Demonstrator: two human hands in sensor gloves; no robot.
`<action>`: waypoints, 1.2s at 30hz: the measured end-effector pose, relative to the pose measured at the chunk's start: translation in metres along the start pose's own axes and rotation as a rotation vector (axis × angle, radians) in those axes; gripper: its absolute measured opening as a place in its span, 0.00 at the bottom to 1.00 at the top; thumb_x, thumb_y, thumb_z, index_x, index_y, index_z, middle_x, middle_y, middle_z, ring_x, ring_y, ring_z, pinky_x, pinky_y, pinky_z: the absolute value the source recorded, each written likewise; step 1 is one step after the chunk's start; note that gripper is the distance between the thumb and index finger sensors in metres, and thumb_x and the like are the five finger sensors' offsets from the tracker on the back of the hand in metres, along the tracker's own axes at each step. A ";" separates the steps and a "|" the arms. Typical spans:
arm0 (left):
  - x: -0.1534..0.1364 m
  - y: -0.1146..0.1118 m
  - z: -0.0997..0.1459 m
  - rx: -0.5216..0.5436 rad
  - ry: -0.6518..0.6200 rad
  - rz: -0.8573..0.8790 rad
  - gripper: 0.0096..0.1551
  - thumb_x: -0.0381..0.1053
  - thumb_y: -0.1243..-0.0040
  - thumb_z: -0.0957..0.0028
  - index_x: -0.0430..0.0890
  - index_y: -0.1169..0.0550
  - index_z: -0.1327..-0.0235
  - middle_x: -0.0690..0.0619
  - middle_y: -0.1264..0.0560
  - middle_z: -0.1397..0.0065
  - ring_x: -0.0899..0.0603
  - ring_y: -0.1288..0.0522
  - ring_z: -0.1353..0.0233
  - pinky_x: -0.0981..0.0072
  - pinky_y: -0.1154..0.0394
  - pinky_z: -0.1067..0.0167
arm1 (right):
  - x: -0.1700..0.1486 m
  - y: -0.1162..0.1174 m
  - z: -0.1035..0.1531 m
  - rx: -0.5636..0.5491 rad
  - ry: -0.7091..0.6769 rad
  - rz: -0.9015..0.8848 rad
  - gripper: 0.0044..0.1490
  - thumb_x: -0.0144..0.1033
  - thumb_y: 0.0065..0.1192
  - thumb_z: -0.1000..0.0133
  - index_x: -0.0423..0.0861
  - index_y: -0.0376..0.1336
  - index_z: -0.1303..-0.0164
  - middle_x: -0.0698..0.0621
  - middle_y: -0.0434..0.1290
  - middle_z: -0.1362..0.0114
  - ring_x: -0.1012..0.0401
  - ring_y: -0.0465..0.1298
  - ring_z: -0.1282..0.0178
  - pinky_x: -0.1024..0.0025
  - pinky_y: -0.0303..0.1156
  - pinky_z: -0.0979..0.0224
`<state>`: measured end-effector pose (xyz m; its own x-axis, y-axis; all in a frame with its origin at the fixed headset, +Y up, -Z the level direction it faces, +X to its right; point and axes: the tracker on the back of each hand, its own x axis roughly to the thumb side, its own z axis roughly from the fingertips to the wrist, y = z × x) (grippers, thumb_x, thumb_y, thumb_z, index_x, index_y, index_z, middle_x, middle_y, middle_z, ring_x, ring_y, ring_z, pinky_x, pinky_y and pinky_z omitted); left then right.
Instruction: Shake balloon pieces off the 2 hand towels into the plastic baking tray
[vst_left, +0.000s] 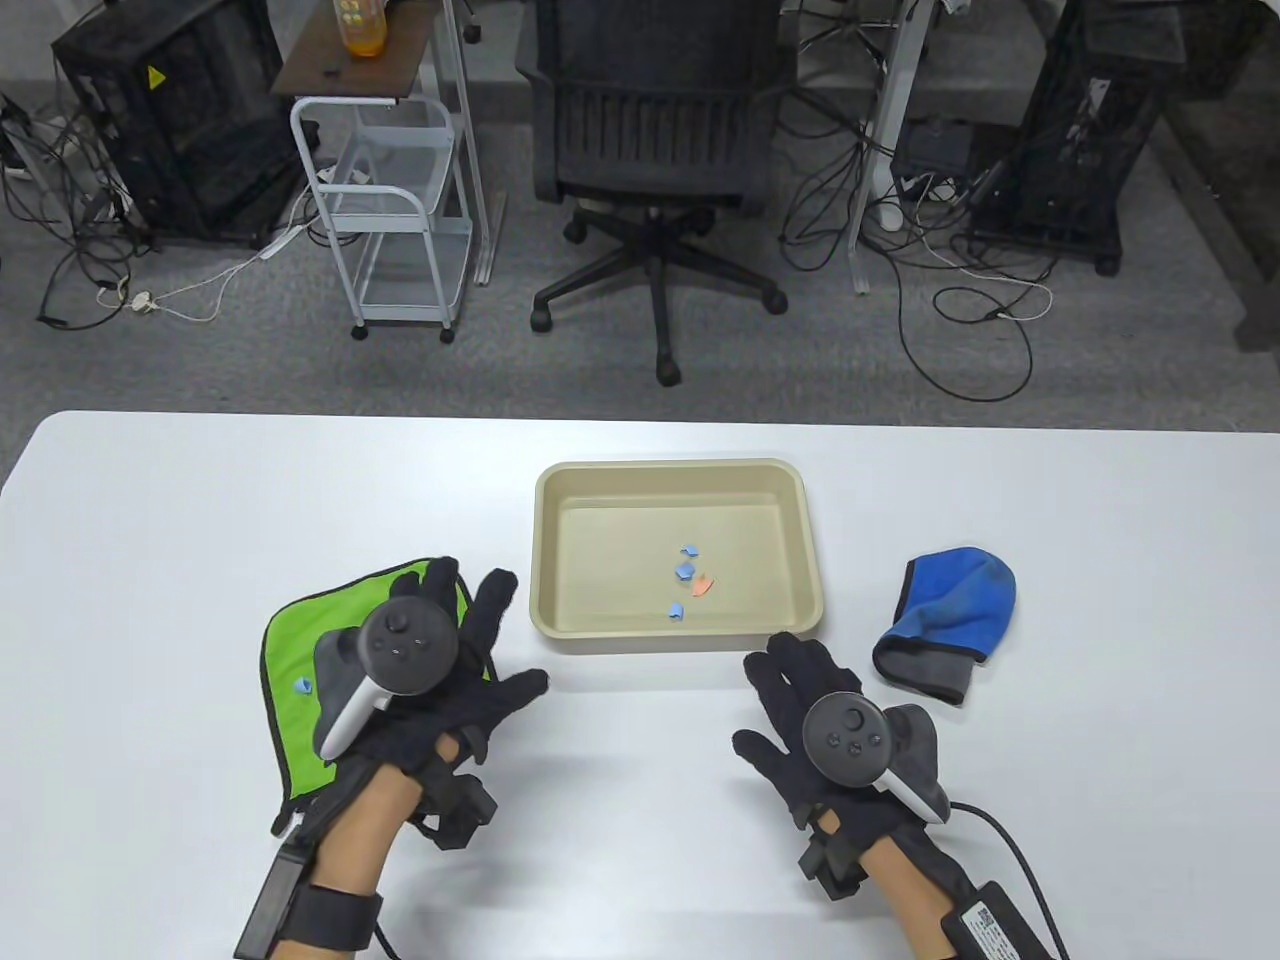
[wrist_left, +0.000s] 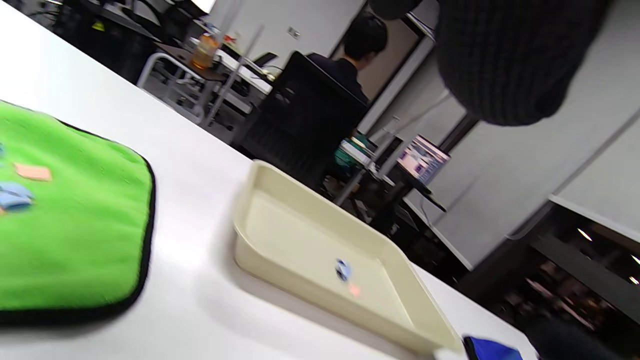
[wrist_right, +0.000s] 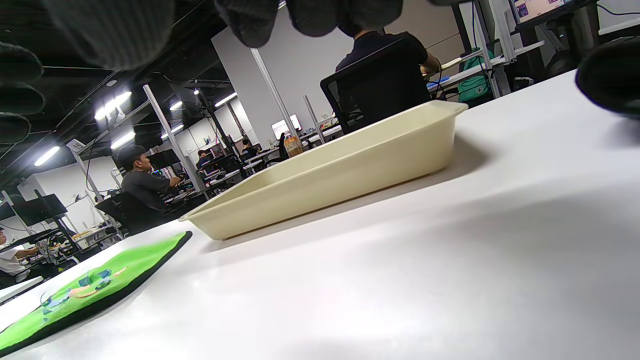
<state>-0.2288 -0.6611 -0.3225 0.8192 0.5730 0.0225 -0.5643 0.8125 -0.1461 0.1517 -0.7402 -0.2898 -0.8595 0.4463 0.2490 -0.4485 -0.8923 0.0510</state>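
Observation:
A green hand towel (vst_left: 290, 640) with a black edge lies flat at the front left, a blue balloon piece (vst_left: 301, 687) on it. My left hand (vst_left: 480, 650) hovers over its right side with fingers spread and holds nothing. In the left wrist view the green towel (wrist_left: 65, 240) carries an orange piece (wrist_left: 32, 172) and a blue piece (wrist_left: 15, 196). The cream plastic tray (vst_left: 670, 468) sits mid-table with several balloon pieces (vst_left: 688, 580) inside. A crumpled blue towel (vst_left: 950, 615) lies to the tray's right. My right hand (vst_left: 775, 700) is spread near the tray's front right corner, empty.
The white table (vst_left: 200, 500) stretches wide on both sides. Beyond its far edge stand an office chair (vst_left: 655, 130) and a white wire cart (vst_left: 395, 215). The wrist views show people seated at desks in the background.

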 end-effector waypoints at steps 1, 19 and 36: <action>-0.005 0.004 -0.002 0.006 0.023 0.003 0.55 0.67 0.36 0.63 0.70 0.54 0.28 0.48 0.72 0.20 0.26 0.75 0.19 0.12 0.68 0.35 | 0.000 0.000 0.000 -0.002 0.000 0.000 0.48 0.63 0.55 0.53 0.59 0.46 0.24 0.51 0.44 0.11 0.49 0.44 0.13 0.40 0.47 0.19; -0.139 -0.033 -0.080 -0.111 0.511 -0.034 0.58 0.67 0.35 0.65 0.70 0.56 0.28 0.48 0.72 0.20 0.29 0.76 0.18 0.14 0.70 0.33 | -0.005 -0.005 0.000 -0.003 0.014 0.003 0.48 0.63 0.55 0.53 0.58 0.46 0.24 0.51 0.44 0.11 0.49 0.44 0.13 0.40 0.46 0.19; -0.156 -0.067 -0.089 -0.177 0.588 -0.134 0.52 0.66 0.34 0.65 0.71 0.49 0.30 0.48 0.67 0.19 0.27 0.70 0.18 0.18 0.64 0.31 | -0.005 -0.010 0.001 -0.017 -0.005 -0.013 0.48 0.62 0.56 0.53 0.58 0.46 0.24 0.50 0.44 0.11 0.47 0.44 0.14 0.42 0.43 0.19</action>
<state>-0.3099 -0.8140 -0.4043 0.8294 0.2719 -0.4880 -0.4684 0.8145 -0.3424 0.1607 -0.7341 -0.2904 -0.8523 0.4574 0.2537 -0.4638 -0.8851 0.0377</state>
